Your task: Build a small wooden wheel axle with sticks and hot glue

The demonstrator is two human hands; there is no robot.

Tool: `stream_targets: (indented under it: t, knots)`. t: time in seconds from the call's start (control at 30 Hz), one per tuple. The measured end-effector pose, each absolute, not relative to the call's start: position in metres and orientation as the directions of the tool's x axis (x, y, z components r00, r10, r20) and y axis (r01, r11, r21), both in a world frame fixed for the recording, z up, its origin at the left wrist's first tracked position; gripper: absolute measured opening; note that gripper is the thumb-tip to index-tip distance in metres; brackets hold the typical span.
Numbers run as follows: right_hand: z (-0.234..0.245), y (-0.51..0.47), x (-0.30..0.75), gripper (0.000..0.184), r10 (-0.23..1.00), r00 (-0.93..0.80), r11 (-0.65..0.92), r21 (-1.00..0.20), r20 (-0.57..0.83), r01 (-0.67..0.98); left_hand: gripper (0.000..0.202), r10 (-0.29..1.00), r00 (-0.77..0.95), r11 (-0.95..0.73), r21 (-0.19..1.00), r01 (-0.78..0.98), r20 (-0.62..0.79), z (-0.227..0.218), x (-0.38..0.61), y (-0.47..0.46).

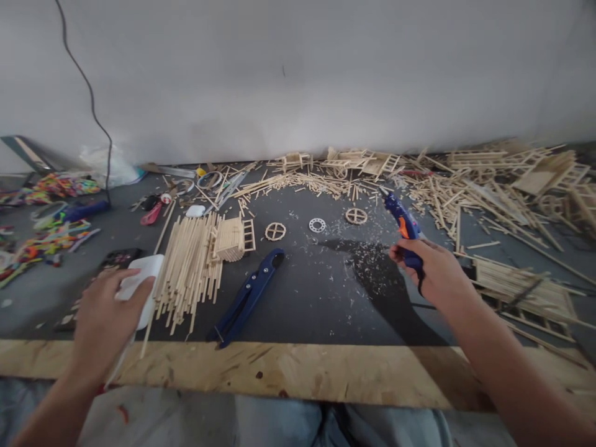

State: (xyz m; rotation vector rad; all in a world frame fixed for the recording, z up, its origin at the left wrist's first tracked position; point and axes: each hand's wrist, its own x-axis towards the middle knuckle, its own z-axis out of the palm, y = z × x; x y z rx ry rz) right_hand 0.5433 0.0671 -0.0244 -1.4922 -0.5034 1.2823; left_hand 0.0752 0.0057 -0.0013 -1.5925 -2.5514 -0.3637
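Observation:
My left hand curls its fingers and thumb around a white rounded box at the left of the table; a white cable runs below it. Held up at the right is a blue glue gun with an orange trigger, gripped in my right hand, its nozzle pointing away to the upper left. Between my hands lie two round stick wheels with cross spokes and a white ring with holes. A small stick-built cart body rests against a bundle of thin wooden sticks.
A blue-handled cutter lies near the plywood front edge. Loose sticks and stick models crowd the back and right. Colourful cords spread at the far left, below a hanging black cable.

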Motion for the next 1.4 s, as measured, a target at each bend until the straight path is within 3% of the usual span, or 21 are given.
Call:
stream_targets:
  t: [0.1, 0.33, 0.53, 0.7, 0.8, 0.97, 1.17, 1.3, 1.4]
  knots:
    - [-0.022, 0.075, 0.543, 0.017, 0.839, 0.369, -0.337, -0.914, -0.401, -0.227, 0.024, 0.868, -0.420, 0.373, 0.210, 0.904, 0.265, 0.007, 0.107, 0.010]
    - [-0.033, 0.082, 0.552, 0.017, 0.907, 0.290, -0.305, -0.951, -0.304, -0.045, 0.028, 0.959, -0.270, 0.229, 0.325, 0.918, 0.087, 0.014, 0.173, 0.023]
    - [-0.039, 0.060, 0.557, 0.017, 0.920, 0.098, -0.392, -0.902, -0.380, 0.180, 0.036, 0.998, -0.007, 0.028, 0.381, 0.924, -0.056, 0.005, 0.200, 0.039]
    - [-0.040, 0.048, 0.558, 0.020, 0.874, -0.004, -0.453, -0.816, -0.486, 0.359, 0.048, 0.994, 0.046, -0.014, 0.299, 0.954, -0.099, -0.020, 0.206, 0.042]
    - [-0.041, 0.047, 0.560, 0.024, 0.844, -0.071, -0.456, -0.781, -0.532, 0.426, 0.056, 0.986, 0.062, -0.011, 0.310, 0.951, -0.156, -0.029, 0.207, 0.037]
    - [-0.036, 0.045, 0.570, 0.034, 0.889, -0.084, -0.286, -0.690, -0.450, 0.665, 0.064, 0.972, -0.055, 0.124, 0.303, 0.945, -0.227, -0.025, 0.217, 0.031]
    - [-0.019, 0.052, 0.591, 0.027, 0.896, -0.120, -0.226, -0.672, -0.427, 0.705, 0.078, 0.957, -0.090, 0.180, 0.322, 0.930, -0.277, -0.015, 0.224, 0.020]
    - [-0.013, 0.079, 0.593, 0.029, 0.953, -0.081, -0.114, -0.594, -0.291, 0.796, 0.060, 0.963, -0.074, 0.156, 0.315, 0.936, -0.258, -0.004, 0.221, 0.038]
    - [-0.017, 0.109, 0.580, 0.029, 0.979, -0.101, -0.028, -0.604, -0.178, 0.797, 0.051, 0.989, -0.036, 0.071, 0.247, 0.967, -0.143, 0.004, 0.224, 0.071]
